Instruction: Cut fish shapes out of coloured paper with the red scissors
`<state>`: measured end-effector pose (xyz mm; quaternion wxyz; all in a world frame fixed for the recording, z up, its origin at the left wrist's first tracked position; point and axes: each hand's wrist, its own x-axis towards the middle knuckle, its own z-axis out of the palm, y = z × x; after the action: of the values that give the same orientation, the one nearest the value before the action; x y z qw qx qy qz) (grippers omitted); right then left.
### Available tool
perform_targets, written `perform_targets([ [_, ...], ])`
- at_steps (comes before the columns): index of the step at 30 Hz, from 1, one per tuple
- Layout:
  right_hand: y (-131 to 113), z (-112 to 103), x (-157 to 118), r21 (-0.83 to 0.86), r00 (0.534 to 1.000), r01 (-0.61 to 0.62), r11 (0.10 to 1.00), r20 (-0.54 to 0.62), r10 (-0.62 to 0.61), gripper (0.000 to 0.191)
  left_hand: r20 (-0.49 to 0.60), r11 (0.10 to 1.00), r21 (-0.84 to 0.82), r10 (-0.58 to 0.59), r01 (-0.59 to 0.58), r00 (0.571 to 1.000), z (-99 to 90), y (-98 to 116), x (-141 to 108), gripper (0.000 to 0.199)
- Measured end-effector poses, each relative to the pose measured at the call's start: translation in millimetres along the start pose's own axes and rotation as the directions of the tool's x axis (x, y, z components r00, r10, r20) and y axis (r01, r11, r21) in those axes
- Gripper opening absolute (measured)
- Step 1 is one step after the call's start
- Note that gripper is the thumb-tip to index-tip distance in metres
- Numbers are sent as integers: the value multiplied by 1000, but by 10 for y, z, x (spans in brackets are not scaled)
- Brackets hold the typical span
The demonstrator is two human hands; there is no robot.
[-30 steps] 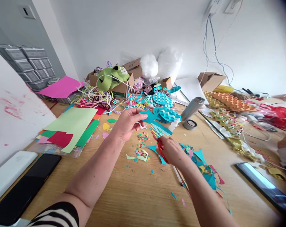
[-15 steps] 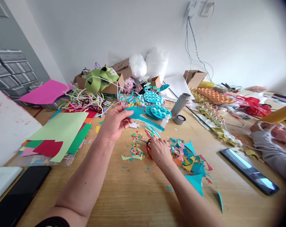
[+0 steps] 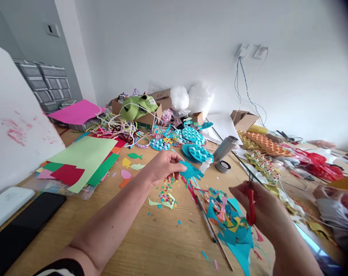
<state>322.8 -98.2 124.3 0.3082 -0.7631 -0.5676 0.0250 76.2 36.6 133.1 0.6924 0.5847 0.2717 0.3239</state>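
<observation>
My left hand [image 3: 166, 167] pinches a blue paper cutout [image 3: 191, 171] with a jagged edge, held above the middle of the table. To the right, my right hand [image 3: 264, 205] is closed around red-handled scissors [image 3: 251, 205], blades pointing up and away from me. Just left of that hand lies a heap of paper scraps [image 3: 231, 226], mostly blue. Tiny coloured paper bits [image 3: 166, 191] are scattered below my left hand. Past my left wrist lie fish-shaped paper cutouts, among them a green fish [image 3: 134, 156] and a yellow one [image 3: 126, 163].
Coloured paper sheets [image 3: 82, 155] are stacked at left, near a black phone [image 3: 27, 226]. A pen [image 3: 205, 218] and a thin stick [image 3: 221, 243] lie in front. Behind stand blue scalloped discs [image 3: 198, 153] and a grey flask [image 3: 225, 148]. Another person's sleeve [image 3: 330, 214] shows at right.
My right hand has lifted from the table and swung right with the scissors. The blue cutout in my left hand is now nearer the middle. The view has shifted, baring fish cutouts and the pen.
</observation>
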Motion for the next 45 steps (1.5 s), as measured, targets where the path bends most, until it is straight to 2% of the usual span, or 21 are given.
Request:
perform_targets([
  [2, -352, -40, 118, 220, 998, 54, 974, 3, -56, 31, -8, 999, 33, -1, 2, 1000, 35, -1, -11, 18],
  [4, -703, -19, 228, 385, 984, 110, 916, 86, -155, 29, -1, 998, 65, -17, 17, 1000, 56, 7, -22, 14],
  [6, -953, 63, 313, 473, 950, 122, 872, 198, -240, 28, 6, 996, 92, -14, 13, 1000, 58, 19, -30, 11],
  [8, -1069, 185, 370, 527, 906, 126, 841, 284, -313, 27, 22, 994, 113, -7, 5, 1000, 41, 28, -33, 8],
  [10, -1083, 310, 403, 559, 896, 107, 822, 304, -323, 27, 29, 991, 135, 4, -8, 1000, 14, 25, -28, 6],
  [14, -1028, 489, 451, 646, 928, 16, 763, 274, -251, 30, -13, 988, 147, 39, -37, 999, -32, -29, 17, 6],
  [17, -1027, 574, 494, 715, 967, -51, 697, 211, -146, 35, -59, 992, 116, 57, -50, 997, -41, -102, 71, 13],
  [21, -1032, 667, 533, 778, 990, -41, 627, 117, -81, 36, -87, 993, 53, 107, -102, 990, -20, -173, 131, 22],
  [24, -991, 694, 544, 756, 987, -36, 654, 128, -93, 32, -154, 989, 12, 144, -144, 977, 2, -180, 156, 20],
  [27, -921, 685, 559, 688, 977, -32, 725, 175, -123, 31, -217, 988, -19, 146, -154, 965, 11, -168, 170, 19],
  [31, -843, 704, 594, 642, 944, 2, 767, 251, -213, 43, -308, 983, -88, 126, -160, 943, -2, -157, 181, 20],
  [35, -834, 785, 608, 679, 848, 16, 734, 380, -370, 51, -332, 977, -121, 128, -176, 935, -31, -138, 183, 19],
  [38, -835, 860, 591, 725, 770, -45, 687, 463, -438, 53, -329, 975, -138, 121, -175, 937, -51, -118, 181, 20],
  [40, -821, 904, 579, 742, 739, -108, 662, 505, -446, 51, -330, 974, -150, 111, -169, 937, -61, -110, 181, 21],
  [42, -800, 936, 574, 731, 730, -151, 666, 537, -424, 50, -337, 975, -156, 99, -159, 936, -67, -108, 181, 21],
  [45, -777, 956, 576, 700, 743, -171, 693, 554, -376, 51, -343, 975, -165, 87, -151, 935, -66, -112, 181, 21],
])
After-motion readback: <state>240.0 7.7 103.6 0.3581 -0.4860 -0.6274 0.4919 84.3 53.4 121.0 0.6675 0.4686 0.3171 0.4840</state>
